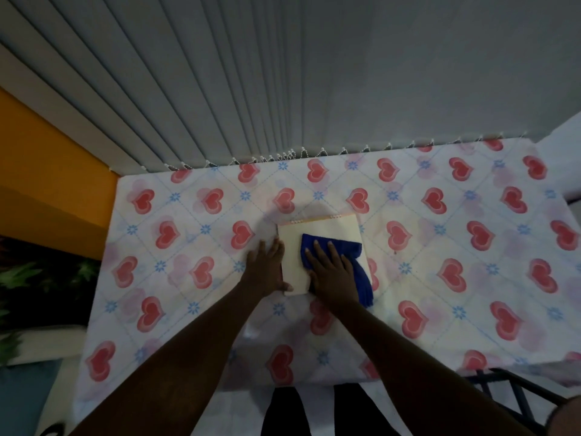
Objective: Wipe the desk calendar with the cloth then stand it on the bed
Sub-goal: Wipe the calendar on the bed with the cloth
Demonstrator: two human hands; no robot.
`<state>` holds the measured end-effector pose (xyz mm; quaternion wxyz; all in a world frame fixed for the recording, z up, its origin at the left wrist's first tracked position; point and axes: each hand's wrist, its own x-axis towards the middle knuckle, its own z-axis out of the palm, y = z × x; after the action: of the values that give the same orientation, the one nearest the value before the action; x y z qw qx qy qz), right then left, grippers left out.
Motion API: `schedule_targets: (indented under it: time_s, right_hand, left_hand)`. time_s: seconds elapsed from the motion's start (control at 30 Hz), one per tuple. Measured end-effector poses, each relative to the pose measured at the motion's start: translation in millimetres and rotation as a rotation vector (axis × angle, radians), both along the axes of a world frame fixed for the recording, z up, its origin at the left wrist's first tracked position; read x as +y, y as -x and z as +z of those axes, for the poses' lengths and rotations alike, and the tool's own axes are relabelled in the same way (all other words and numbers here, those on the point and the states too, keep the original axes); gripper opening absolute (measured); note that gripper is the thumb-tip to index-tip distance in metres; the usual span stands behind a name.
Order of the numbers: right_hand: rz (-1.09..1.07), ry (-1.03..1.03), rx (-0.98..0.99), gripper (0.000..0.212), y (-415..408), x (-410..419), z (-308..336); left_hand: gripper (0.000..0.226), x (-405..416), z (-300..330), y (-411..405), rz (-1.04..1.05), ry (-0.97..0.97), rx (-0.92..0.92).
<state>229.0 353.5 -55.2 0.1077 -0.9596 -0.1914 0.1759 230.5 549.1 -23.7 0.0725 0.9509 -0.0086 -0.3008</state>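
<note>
A cream desk calendar [327, 229] with a spiral binding along its far edge lies flat on the bed [440, 278], which has a heart-patterned sheet. My left hand [267, 267] rests flat against the calendar's left edge, thumb on its near corner, holding it in place. My right hand [331, 270] presses a blue cloth [361, 275] down on the calendar's face, fingers spread over it. The cloth trails off the calendar's right side onto the sheet.
Grey vertical blinds [220, 89] hang along the bed's far edge. An orange wall [47, 171] and green plants [28, 278] lie to the left. A dark metal frame [515, 394] shows at the lower right, and my legs stand at the bed's near edge.
</note>
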Motion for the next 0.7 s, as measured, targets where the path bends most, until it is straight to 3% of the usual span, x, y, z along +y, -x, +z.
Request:
schedule_targets:
  time_s: [0.2,0.33,0.43,0.7]
  right_hand:
    - [-0.23,0.01,0.012,0.061,-8,4,14]
    - [-0.181,0.026,-0.016,0.065,6,-4,25]
    - [-0.067,0.067,-0.035,0.053,14,-15,28]
    - [-0.183,-0.091,-0.026,0.036,40,-14,48]
  left_hand:
    - [0.119,3,-1,3,0.01,0.033,-0.009]
    - [0.106,0,0,15,0.027,0.071,-0.004]
    - [0.093,-3,1,36,0.013,0.09,-0.024]
    - [0.072,-17,10,83,-0.066,0.159,-0.145]
